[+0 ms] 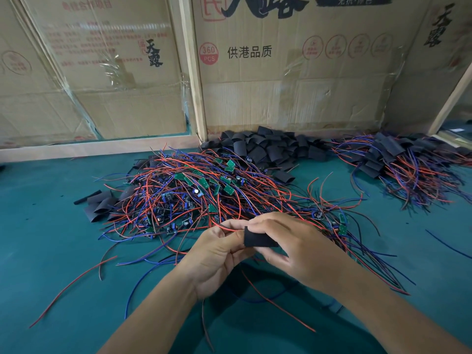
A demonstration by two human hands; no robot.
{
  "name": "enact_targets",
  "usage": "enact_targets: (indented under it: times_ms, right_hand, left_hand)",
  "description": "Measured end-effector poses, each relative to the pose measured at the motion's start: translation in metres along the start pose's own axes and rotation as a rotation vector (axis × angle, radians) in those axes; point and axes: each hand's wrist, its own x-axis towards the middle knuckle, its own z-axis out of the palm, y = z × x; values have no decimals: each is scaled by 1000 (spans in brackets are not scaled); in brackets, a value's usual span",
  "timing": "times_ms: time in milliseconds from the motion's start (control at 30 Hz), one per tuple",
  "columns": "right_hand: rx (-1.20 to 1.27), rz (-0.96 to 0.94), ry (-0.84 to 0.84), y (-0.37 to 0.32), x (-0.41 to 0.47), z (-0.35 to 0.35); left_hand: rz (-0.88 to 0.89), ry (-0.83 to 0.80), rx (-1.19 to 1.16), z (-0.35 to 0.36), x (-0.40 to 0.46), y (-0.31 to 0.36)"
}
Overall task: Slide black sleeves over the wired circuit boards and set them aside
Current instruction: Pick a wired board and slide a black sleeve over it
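My right hand [288, 254] pinches a flat black sleeve [258, 238] at the centre of the view. My left hand [217, 254] meets it from the left and grips red and blue wires [227, 227] that run into the sleeve; the board on them is hidden by fingers and sleeve. Behind my hands lies a big tangle of wired green circuit boards [204, 185]. A heap of loose black sleeves [268, 146] lies at the back. At the far right is a pile of sleeved boards [398, 159] with wires trailing out.
Everything lies on a teal table top [51, 251]. A few flat sleeves [99, 203] lie left of the tangle. Taped cardboard boxes [293, 80] and wooden frame posts [194, 72] wall off the back. Loose wire ends stretch toward the front edge.
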Motion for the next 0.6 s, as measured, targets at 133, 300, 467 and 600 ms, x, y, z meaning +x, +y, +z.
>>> enact_targets:
  times_ms: [133,300,467,600]
  right_hand:
    - [-70,14,8,3,1,-2]
    - [-94,220,214,27,9,-19]
    - [-196,401,378,98,20,-61]
    - [-536,613,281,193,31,-121]
  left_hand:
    - [10,-53,-59,-1,4,1]
    - [-104,-226,-120,-6,3,10]
    - [-281,-571,51,-10,-4,11]
    - [-359,-672,78,-10,1,9]
